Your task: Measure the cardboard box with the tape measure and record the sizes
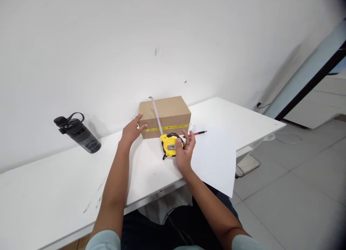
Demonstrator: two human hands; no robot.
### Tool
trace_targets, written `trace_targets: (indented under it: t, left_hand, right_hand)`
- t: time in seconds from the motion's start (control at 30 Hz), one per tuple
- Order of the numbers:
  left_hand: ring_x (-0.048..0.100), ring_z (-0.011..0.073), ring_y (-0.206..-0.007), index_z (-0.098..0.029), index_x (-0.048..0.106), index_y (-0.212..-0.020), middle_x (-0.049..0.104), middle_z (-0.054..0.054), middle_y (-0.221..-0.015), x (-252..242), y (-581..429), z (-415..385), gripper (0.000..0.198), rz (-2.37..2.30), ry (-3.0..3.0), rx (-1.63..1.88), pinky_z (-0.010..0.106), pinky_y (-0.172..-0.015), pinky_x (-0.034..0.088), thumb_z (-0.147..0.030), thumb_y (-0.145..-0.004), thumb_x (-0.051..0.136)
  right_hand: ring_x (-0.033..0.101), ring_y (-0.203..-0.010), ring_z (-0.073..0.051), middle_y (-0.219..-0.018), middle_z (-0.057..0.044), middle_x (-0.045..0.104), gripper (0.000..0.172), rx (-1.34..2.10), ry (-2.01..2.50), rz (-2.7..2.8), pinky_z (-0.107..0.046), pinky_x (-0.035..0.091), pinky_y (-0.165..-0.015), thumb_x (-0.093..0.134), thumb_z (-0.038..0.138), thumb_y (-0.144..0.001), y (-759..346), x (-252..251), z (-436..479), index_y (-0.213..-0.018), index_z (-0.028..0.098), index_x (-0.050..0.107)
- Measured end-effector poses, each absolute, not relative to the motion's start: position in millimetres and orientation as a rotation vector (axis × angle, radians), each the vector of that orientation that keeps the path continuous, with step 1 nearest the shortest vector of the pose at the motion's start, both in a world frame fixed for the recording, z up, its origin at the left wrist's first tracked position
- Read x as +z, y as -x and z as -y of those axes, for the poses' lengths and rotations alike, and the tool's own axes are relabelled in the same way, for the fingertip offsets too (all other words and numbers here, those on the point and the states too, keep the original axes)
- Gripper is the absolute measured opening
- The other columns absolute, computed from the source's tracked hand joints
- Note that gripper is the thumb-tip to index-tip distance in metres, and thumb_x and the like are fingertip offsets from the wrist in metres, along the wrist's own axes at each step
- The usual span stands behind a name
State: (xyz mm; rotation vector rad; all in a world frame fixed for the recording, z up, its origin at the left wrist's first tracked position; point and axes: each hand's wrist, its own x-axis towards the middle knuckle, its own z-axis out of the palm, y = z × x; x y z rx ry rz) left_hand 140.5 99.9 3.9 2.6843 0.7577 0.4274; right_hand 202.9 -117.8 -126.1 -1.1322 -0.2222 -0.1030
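Observation:
A brown cardboard box (164,116) stands on the white table (54,185) near the wall. My left hand (131,130) rests against the box's left front corner with its fingers stretched out. My right hand (185,150) grips a yellow tape measure (169,144) on the table just in front of the box. Its blade (156,113) runs up and over the top of the box to the far edge. A strip of yellow tape crosses the box's front face.
A sheet of white paper (216,159) lies to the right of my right hand and hangs over the table's front edge. A red pen (199,133) lies behind it. A dark water bottle (79,132) leans at the left by the wall.

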Motion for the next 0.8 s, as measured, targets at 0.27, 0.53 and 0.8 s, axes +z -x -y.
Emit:
trace_targets:
  t: [0.27, 0.53, 0.8]
  left_hand:
    - [0.078, 0.0342, -0.109, -0.032, 0.041, -0.172, 0.081, 0.013, -0.127, 2.0, -139.1, -99.8, 0.081, -0.744, -2.56, 0.407, 0.039, -0.086, 0.058, -0.073, -0.103, 0.05]
    - [0.076, 0.0411, -0.097, -0.015, 0.009, -0.181, 0.08, 0.018, -0.106, 22.4, -135.4, -73.3, 0.105, -0.865, -2.635, 0.538, 0.044, -0.084, 0.055, -0.075, -0.103, 0.044]
    - [0.068, 0.0268, -0.088, -0.024, 0.073, -0.146, 0.073, 0.011, -0.109, 62.1, -76.1, -87.7, 0.086, -0.479, -2.182, 1.227, 0.039, -0.087, 0.055, -0.083, -0.106, 0.024]
  right_hand:
    - [0.07, -0.134, -0.021, -0.165, -0.016, 0.056, 0.12, 0.163, 0.915, 0.122, -0.042, 0.063, -0.11, 0.087, 0.054, -0.082, -303.3, -70.2, 151.3, -0.175, 0.034, 0.014]
    - [0.069, -0.072, -0.012, -0.087, 0.0, 0.074, 0.04, 0.361, 0.939, 0.197, -0.022, 0.063, -0.066, 0.09, 0.047, -0.082, -337.2, -47.6, 168.0, -0.101, 0.019, 0.067]
    - [0.08, -0.085, -0.022, -0.101, -0.008, 0.082, 0.03, 0.543, 1.001, 0.39, -0.035, 0.071, -0.075, 0.072, 0.041, -0.098, -353.1, 22.3, 219.0, -0.114, 0.016, 0.077]
